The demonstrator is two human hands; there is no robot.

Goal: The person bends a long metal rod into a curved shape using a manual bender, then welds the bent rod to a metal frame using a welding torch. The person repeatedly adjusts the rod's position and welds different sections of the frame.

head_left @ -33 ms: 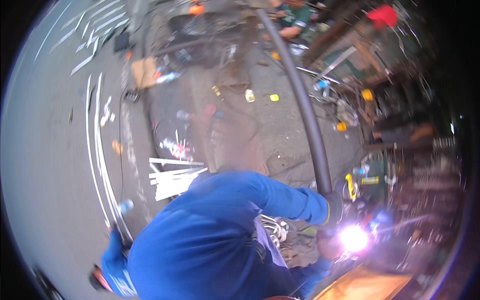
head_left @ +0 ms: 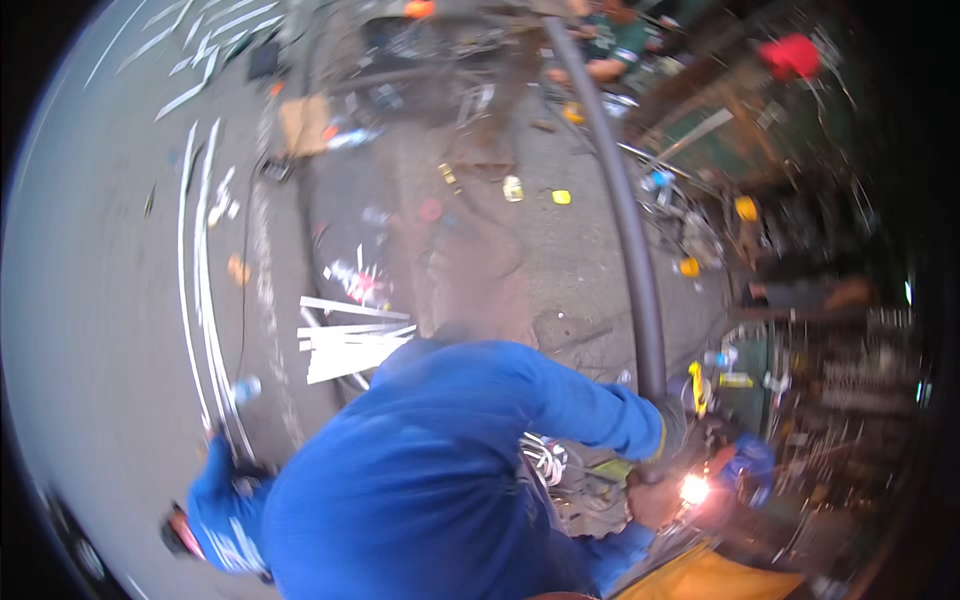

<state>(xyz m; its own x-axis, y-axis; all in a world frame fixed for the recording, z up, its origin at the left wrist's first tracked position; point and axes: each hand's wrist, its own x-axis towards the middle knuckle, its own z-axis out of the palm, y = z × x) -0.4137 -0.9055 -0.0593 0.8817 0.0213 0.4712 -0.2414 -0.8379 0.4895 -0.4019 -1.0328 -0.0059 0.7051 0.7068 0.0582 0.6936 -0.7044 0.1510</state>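
Grey pipe [head_left: 622, 190] and welding glow [head_left: 694, 489] at a worker's two hands

Left to right. Long pale strips [head_left: 182, 250] lie on the grey floor, curved by the lens; at their lower ends a co-worker in blue [head_left: 215, 510] extends one arm. A clear bottle [head_left: 247, 390] lies just beside them. Farther right are a piece of brown cardboard [head_left: 303, 127] and a fanned stack of white strips [head_left: 355, 355]. Blue clothing [head_left: 430, 470] fills the lower centre; its sleeve runs rightward. Above it, a small jar [head_left: 513, 189] and a yellow object [head_left: 561, 197] lie near each other on the floor. The grey pipe slants from the top centre down to the right of centre, passing a co-worker in green [head_left: 615, 45]. The right hand [head_left: 652, 503], blurred, is just left of the glow; whether it is clamped on a tool cannot be told. Slightly above, the left hand [head_left: 676, 425], in a dark glove, is at the pipe's lower end; its fingers are indistinct, so its grip cannot be told. Beyond the glow is another blue sleeve [head_left: 752, 466]; orange sheeting [head_left: 715, 580] spreads below.
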